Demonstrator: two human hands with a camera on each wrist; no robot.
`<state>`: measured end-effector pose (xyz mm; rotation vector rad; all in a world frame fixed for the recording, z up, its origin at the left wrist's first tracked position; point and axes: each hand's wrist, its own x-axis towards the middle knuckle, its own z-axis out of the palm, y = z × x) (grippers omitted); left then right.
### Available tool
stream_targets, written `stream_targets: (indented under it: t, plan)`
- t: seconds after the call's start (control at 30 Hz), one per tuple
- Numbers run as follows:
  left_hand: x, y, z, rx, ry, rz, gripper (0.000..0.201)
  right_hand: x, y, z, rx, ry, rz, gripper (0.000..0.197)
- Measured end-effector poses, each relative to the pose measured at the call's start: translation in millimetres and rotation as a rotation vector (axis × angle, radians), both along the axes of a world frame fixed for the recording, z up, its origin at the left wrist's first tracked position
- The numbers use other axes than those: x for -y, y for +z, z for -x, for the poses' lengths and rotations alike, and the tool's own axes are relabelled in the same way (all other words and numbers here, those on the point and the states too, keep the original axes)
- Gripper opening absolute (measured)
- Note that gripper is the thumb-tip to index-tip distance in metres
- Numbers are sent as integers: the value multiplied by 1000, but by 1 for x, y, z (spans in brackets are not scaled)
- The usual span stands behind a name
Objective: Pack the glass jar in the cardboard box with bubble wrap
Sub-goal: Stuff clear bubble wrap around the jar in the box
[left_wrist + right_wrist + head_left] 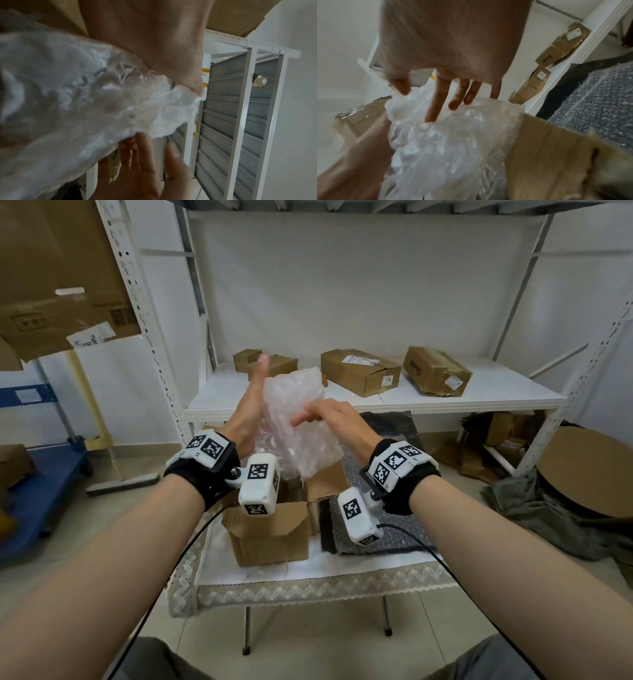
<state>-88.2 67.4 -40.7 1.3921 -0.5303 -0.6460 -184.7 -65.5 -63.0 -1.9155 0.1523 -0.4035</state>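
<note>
A crumpled bundle of clear bubble wrap (pixel 294 426) (pixel 68 101) (pixel 453 142) is held upright over the open cardboard box (pixel 270 529) (pixel 547 148) on the small table. My left hand (pixel 250 402) (pixel 145 40) lies flat against the bundle's left side, fingers straight and thumb up. My right hand (pixel 329 416) (pixel 453 47) touches the bundle's front near the top with straight fingers and thumb. The bundle's lower end reaches the box opening. No glass jar can be made out; the wrap hides whatever is inside it.
A dark sheet of bubble wrap (pixel 376 529) (pixel 599 101) lies on the table (pixel 308 587) right of the box. The white shelf (pixel 479 398) behind carries several cardboard boxes. A blue trolley (pixel 41 484) stands on the left, a round cardboard piece (pixel 582 470) on the right.
</note>
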Motion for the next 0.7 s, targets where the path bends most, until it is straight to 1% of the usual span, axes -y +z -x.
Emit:
stream_targets:
  t: [0.03, 0.07, 0.1, 0.17, 0.2, 0.23, 0.27, 0.3, 0.33, 0.4, 0.43, 0.47, 0.5, 0.57, 0.63, 0.7]
  plan:
    - [-4, 1, -1, -21, -78, 32, 81, -2, 1, -1, 2, 13, 16, 30]
    - [-7, 1, -5, -3, -120, 32, 79, -3, 1, -3, 15, 29, 22, 28]
    - [-11, 1, -6, 61, -112, -14, 72, -4, 0, -6, 37, 42, 29, 24]
    - [-17, -1, -14, 201, -7, -123, 54, -6, -3, -11, 101, 19, 55, 21]
    - [-19, -3, -19, 235, 54, -154, 46, -6, -6, -14, 139, -25, 75, 23]
    - [-23, -4, -24, 228, 106, -166, 40, -5, -8, -17, 158, -100, 83, 30]
    - [-27, -5, -28, 197, 149, -157, 35, -4, -9, -19, 139, -177, 65, 42]
    - [-31, -5, -31, 171, 177, -143, 32, -3, -9, -21, 78, -215, 19, 55]
    - [-35, -6, -33, 148, 195, -129, 28, -3, -10, -24, -6, -189, -55, 67]
    - [-39, -9, -34, 91, 227, -94, 21, -3, -11, -26, -158, -27, -169, 86]
    - [-41, -12, -33, 40, 244, -76, 24, -4, -11, -27, -200, 55, -196, 92]
    - [-42, -16, -34, -18, 251, -58, 30, -8, -11, -28, -215, 118, -216, 92]
    - [-44, -22, -33, -70, 244, -49, 36, -12, -10, -28, -216, 151, -221, 87]
    - [-47, -31, -34, -128, 191, -61, 45, -21, -9, -28, -219, 132, -148, 72]
    - [-51, -36, -37, -105, 137, -69, 49, -25, -9, -31, -239, 68, 5, 61]
    - [-55, -39, -44, -39, 149, -70, 52, -26, -12, -35, -245, 21, 179, 59]
